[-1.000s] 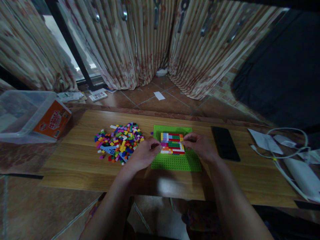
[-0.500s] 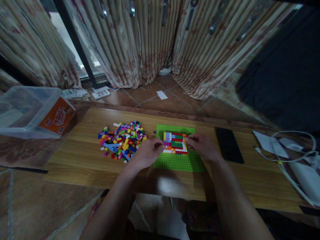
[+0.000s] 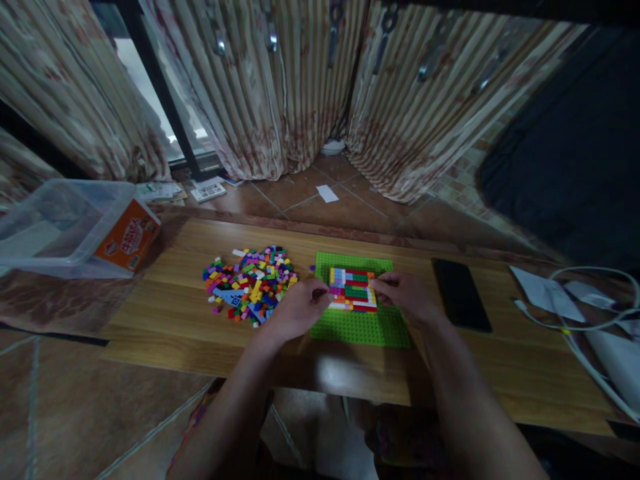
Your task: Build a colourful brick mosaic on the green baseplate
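A rectangular build of toy bricks (image 3: 353, 291), in rows of red, green, white, yellow, blue and pink, sits on a bright green studded baseplate (image 3: 357, 331). My left hand (image 3: 301, 308) is at the build's left edge, thumb and forefinger closed together; what lies between the fingertips is too small to tell. At the opposite edge is my right hand (image 3: 404, 293), its fingers bent and closed against the bricks, their tips partly hidden. A heap of loose toy bricks (image 3: 255, 283) in many colours lies left of the baseplate, close to my left hand.
A black phone (image 3: 461, 295) lies right of the baseplate on the wooden table (image 3: 165, 320). Farther right are a white paper (image 3: 545, 293) and a white cable (image 3: 590, 327). A clear plastic box (image 3: 75, 223) with an orange label stands left. Striped curtains (image 3: 295, 87) hang behind.
The whole view has shifted slightly, so everything appears a little lower and to the right. Both hands keep their places at the build's two edges, with hardly any finger movement.
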A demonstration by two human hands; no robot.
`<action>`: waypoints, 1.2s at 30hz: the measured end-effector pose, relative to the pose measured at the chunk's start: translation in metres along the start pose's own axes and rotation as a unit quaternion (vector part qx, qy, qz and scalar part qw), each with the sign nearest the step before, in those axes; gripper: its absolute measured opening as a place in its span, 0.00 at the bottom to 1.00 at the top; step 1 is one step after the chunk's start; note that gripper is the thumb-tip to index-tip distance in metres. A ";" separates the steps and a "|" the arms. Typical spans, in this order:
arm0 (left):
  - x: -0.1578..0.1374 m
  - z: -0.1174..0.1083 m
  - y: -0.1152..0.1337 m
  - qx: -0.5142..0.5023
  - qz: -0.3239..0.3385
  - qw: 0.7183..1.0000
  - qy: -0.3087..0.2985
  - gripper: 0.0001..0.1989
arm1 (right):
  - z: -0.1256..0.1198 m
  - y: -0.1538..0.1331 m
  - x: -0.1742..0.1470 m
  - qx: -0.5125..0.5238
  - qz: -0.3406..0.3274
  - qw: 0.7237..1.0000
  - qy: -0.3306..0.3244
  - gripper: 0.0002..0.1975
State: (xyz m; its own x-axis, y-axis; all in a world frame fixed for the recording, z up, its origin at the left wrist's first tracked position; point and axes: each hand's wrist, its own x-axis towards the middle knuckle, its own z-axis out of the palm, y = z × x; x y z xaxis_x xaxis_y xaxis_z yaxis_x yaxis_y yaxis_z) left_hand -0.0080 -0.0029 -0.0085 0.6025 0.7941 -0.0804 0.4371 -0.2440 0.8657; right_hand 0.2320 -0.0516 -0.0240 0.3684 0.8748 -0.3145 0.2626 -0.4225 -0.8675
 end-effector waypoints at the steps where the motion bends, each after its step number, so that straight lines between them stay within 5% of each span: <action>1: 0.000 0.000 0.000 -0.003 0.000 1.000 0.000 0.11 | -0.001 0.001 0.000 0.006 0.004 1.000 -0.003 0.19; 6: -0.001 -0.007 -0.003 -0.014 0.013 1.000 0.014 0.11 | -0.006 0.005 0.001 0.097 -0.011 0.995 0.022 0.23; 13: 0.000 -0.029 -0.019 -0.055 0.013 0.993 0.105 0.11 | 0.012 -0.017 -0.011 0.042 -0.179 0.966 0.181 0.16; 15: 0.000 -0.034 -0.025 -0.063 0.011 0.986 0.152 0.11 | 0.027 -0.024 -0.020 0.028 -0.222 0.963 0.153 0.12; 18: 0.001 -0.041 -0.033 -0.095 0.005 0.974 0.204 0.11 | 0.051 -0.030 -0.037 -0.014 -0.272 0.962 0.003 0.08; 22: 0.000 -0.046 -0.037 -0.132 -0.013 0.962 0.240 0.11 | 0.075 -0.029 -0.054 -0.159 -0.335 0.918 -0.136 0.02; 28: -0.002 -0.047 -0.033 -0.126 -0.004 0.964 0.233 0.10 | 0.099 -0.023 -0.057 -0.321 -0.332 0.880 -0.109 0.13; 36: -0.004 -0.048 -0.029 -0.126 -0.004 0.968 0.216 0.10 | 0.110 -0.031 -0.057 -0.414 -0.306 0.853 -0.086 0.11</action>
State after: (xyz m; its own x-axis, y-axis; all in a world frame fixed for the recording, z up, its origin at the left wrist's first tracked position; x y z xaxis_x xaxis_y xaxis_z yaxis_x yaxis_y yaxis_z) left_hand -0.0552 0.0281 -0.0099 0.2395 0.9677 0.0791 0.2314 -0.1360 0.9633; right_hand 0.1053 -0.0623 -0.0215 -0.1821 0.9832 -0.0147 0.9250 0.1662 -0.3416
